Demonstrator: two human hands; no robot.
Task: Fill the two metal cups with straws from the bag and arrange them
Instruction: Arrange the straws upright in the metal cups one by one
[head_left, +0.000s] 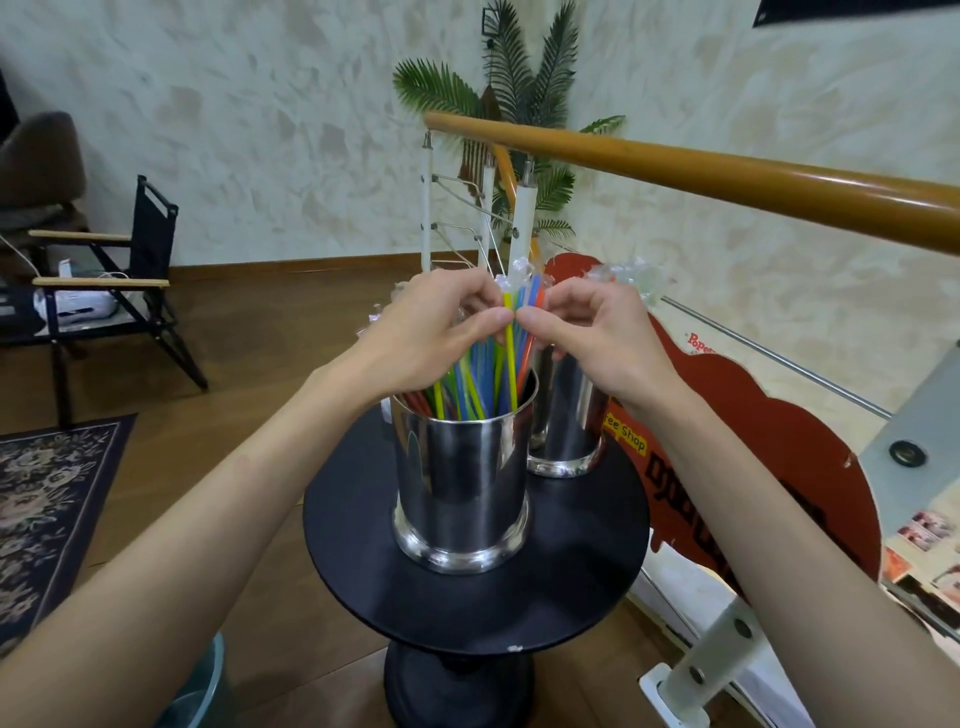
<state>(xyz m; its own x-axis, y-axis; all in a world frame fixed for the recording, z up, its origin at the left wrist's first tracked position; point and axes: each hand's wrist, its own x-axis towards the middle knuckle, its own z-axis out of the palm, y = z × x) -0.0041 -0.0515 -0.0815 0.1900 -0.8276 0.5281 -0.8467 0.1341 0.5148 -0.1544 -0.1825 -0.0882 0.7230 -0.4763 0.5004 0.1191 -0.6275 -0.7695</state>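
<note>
While both hands (519, 332) pinch straws (511, 358), 2 cups (460, 483) stand upright.

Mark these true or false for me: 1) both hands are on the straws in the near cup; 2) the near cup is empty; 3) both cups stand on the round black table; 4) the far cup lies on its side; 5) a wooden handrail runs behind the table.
1) True: the left hand and right hand pinch the tops of the straws standing in the near cup.
2) False: it holds many coloured straws.
3) True: the near cup and the far cup stand on the table.
4) False: it stands upright, behind and to the right of the near cup.
5) True: the handrail crosses above and behind.
</note>
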